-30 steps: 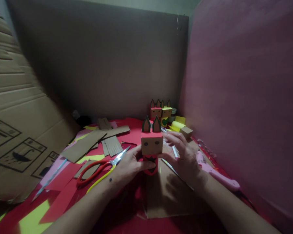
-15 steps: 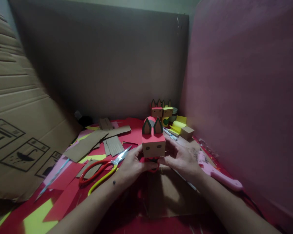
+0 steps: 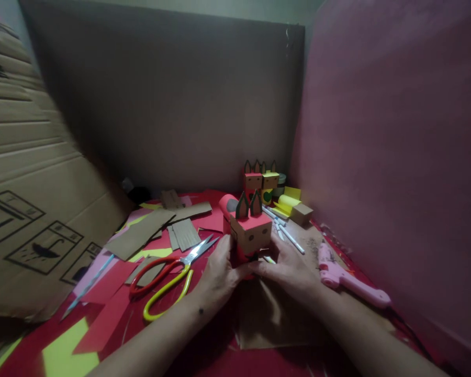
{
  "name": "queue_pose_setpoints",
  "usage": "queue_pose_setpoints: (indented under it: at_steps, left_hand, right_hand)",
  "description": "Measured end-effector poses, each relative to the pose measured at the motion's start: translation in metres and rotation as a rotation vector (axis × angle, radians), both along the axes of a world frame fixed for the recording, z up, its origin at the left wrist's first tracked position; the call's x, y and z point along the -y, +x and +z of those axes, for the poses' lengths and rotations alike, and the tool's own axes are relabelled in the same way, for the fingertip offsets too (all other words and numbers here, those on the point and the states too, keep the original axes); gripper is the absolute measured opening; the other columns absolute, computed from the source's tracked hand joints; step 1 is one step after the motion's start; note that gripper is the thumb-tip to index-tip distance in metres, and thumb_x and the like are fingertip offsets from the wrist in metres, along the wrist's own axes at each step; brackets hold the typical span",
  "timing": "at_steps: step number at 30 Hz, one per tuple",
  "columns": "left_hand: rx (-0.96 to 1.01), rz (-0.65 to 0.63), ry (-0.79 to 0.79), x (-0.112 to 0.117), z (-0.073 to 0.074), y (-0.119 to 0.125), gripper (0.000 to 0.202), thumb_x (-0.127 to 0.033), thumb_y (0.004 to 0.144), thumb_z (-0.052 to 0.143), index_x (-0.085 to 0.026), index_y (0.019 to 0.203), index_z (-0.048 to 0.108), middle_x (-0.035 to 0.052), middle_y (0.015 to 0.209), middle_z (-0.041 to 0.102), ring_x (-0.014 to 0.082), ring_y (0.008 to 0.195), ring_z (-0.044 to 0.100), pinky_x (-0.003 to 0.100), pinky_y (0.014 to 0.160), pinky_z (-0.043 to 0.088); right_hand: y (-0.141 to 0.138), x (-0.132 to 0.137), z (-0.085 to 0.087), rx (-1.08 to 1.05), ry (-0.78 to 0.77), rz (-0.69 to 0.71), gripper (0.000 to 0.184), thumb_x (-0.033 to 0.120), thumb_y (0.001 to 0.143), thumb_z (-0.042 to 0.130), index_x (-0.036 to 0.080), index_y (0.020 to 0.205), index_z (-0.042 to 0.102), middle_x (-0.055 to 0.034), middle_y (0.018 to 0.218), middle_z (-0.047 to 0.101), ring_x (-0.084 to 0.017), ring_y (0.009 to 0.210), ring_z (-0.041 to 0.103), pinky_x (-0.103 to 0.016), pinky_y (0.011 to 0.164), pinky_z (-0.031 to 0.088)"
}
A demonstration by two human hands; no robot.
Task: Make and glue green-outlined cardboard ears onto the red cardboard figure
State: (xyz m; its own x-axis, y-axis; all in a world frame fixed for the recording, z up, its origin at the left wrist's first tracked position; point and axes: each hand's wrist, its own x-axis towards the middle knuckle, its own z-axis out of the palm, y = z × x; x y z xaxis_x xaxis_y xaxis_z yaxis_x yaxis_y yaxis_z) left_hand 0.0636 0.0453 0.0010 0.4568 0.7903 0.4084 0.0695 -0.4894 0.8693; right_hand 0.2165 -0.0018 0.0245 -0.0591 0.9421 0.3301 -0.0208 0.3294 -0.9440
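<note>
Between my two hands stands a small cardboard animal figure (image 3: 251, 234). It has a box head with a red top, two pointed dark-edged ears, dots for eyes and a red body mostly hidden by my fingers. My left hand (image 3: 222, 267) wraps its left side, and my right hand (image 3: 286, 262) closes on the right side; the thumbs meet low at the front. A red roll (image 3: 228, 203) shows just behind the head. Left of my left hand lie scissors (image 3: 186, 266) with one red and one yellow handle, blades partly apart.
Two similar figures, one red (image 3: 253, 180) and one yellow (image 3: 270, 180), stand at the back. A pink glue gun (image 3: 349, 283) lies at right beside white sticks (image 3: 291, 239). Cardboard scraps (image 3: 141, 235) and red paper (image 3: 105, 324) cover the left. Tall panels surround the table.
The figure has turned, so its face points more to the right and its left side shows. Both hands have shifted with it, thumbs now together. The view has moved slightly.
</note>
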Motion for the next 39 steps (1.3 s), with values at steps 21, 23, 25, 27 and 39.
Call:
queue_pose_setpoints:
  at_steps: [21,23,25,27,39]
  left_hand:
    - [0.054,0.245,0.191,-0.014,0.067,-0.04,0.067,-0.033,0.068,0.073,-0.019,0.126,0.042,0.0109,0.116,0.055,0.0226,0.099,0.056,0.035,0.082,0.047]
    - [0.05,0.116,0.108,-0.015,0.07,-0.04,0.073,-0.033,0.07,0.07,-0.019,0.132,0.035,0.0121,0.117,0.058,0.024,0.1,0.059,0.036,0.08,0.051]
    - [0.056,0.048,0.063,-0.012,0.068,-0.037,0.069,-0.029,0.071,0.069,-0.02,0.131,0.037,0.0101,0.112,0.061,0.023,0.098,0.062,0.034,0.08,0.052]
    - [0.064,0.056,0.056,-0.008,0.064,-0.032,0.06,-0.025,0.069,0.071,-0.02,0.123,0.045,0.0075,0.106,0.063,0.0213,0.094,0.062,0.033,0.081,0.051]
    - [-0.003,0.439,0.194,0.004,0.029,0.005,0.04,-0.033,0.077,0.066,-0.018,0.11,0.051,0.0063,0.093,0.064,0.021,0.083,0.063,0.037,0.078,0.051]
  right_hand:
    - [0.034,-0.019,0.013,-0.43,0.009,0.04,0.05,0.018,0.058,0.073,0.024,0.105,0.06,-0.0048,0.107,0.068,-0.028,0.105,0.059,-0.042,0.089,0.046]
    - [0.035,-0.022,0.013,-0.425,0.009,0.08,0.051,0.018,0.055,0.076,0.024,0.104,0.062,-0.0043,0.104,0.069,-0.027,0.103,0.06,-0.042,0.089,0.046]
    - [0.036,-0.027,0.013,-0.413,0.008,0.102,0.049,0.02,0.058,0.078,0.022,0.104,0.062,-0.005,0.103,0.068,-0.026,0.1,0.061,-0.042,0.088,0.046]
    - [0.037,-0.032,0.011,-0.401,0.009,0.091,0.039,0.025,0.071,0.072,0.019,0.108,0.06,-0.0065,0.107,0.065,-0.023,0.098,0.061,-0.043,0.085,0.048]
    - [0.042,-0.037,-0.011,-0.424,-0.118,-0.265,0.034,0.028,0.089,0.056,0.017,0.121,0.052,-0.0086,0.119,0.056,-0.021,0.097,0.06,-0.041,0.078,0.052]
